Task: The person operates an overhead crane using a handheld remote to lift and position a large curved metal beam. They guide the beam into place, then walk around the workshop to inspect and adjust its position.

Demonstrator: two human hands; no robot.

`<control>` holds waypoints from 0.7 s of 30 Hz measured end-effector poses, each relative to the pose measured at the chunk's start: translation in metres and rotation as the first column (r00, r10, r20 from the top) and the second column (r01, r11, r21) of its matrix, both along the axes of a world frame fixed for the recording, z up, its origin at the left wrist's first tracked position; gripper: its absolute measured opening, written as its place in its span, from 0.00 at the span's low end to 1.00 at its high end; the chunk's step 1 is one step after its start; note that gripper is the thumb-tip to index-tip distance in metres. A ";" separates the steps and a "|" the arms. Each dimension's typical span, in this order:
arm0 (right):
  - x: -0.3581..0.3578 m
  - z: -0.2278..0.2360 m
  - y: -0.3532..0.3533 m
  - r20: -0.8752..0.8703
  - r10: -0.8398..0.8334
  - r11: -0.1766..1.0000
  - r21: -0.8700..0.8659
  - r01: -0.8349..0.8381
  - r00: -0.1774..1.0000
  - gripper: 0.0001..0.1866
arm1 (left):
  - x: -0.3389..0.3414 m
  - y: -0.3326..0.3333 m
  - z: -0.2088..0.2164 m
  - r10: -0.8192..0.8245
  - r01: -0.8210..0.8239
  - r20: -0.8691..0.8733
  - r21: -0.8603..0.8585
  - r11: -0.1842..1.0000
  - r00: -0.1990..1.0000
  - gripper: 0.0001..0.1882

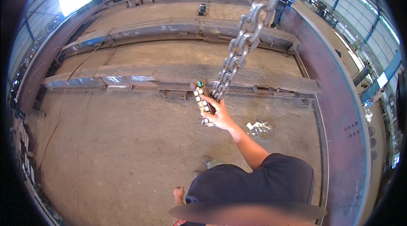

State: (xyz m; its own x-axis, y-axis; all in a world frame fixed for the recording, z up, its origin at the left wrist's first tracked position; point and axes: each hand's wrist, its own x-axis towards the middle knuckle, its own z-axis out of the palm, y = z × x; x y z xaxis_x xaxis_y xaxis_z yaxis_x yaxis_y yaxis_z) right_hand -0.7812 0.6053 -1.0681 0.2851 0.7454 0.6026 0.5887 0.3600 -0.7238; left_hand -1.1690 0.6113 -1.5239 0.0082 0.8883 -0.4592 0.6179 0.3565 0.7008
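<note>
My right hand (219, 117) reaches forward, its fingers wrapped round a crane pendant controller (201, 98). The controller is long and upright, with rows of pale square buttons and a green knob at its top; my thumb and fingers lie along the button side. Just beyond that hand hangs a heavy steel chain (243, 41), doubled and slanting up to the upper right; I cannot tell whether the hand touches it. Low at my side, my left hand (179, 193) is curled closed, with nothing showing in it.
Long steel beams (182, 77) lie across the floor ahead. A tall reddish girder (339, 111) runs along my right side. White scraps (258, 128) lie on the brown floor, and a thin cable (68, 81) trails at left. A person (282, 7) stands behind the chain; others are farther back.
</note>
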 end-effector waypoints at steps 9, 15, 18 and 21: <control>-0.033 0.041 -0.021 -0.109 -0.374 0.922 0.059 0.382 0.921 0.46 | -0.079 -0.003 0.054 0.000 0.003 0.041 -0.077 0.997 0.999 0.23; -0.051 0.065 -0.015 -0.198 -0.573 0.802 0.061 0.594 0.795 0.51 | -0.120 0.016 0.056 0.000 0.001 0.019 -0.078 0.997 1.000 0.25; -0.040 0.052 -0.006 -0.160 -0.643 0.747 0.083 0.659 0.749 0.50 | -0.125 0.029 0.045 0.000 0.000 0.008 -0.037 0.999 1.000 0.25; -0.032 0.043 0.003 -0.159 -0.671 0.720 0.090 0.688 0.724 0.47 | -0.129 0.035 0.044 0.026 -0.024 0.041 -0.053 0.998 0.999 0.23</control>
State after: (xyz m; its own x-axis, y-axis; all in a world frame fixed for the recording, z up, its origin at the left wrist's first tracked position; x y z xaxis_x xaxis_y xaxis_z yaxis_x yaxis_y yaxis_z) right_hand -0.8128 0.6087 -1.0250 0.7514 0.2404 0.6145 0.6349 -0.0098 -0.7725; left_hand -1.2983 0.6462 -1.4794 0.0066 0.8634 -0.5045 0.5789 0.4080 0.7060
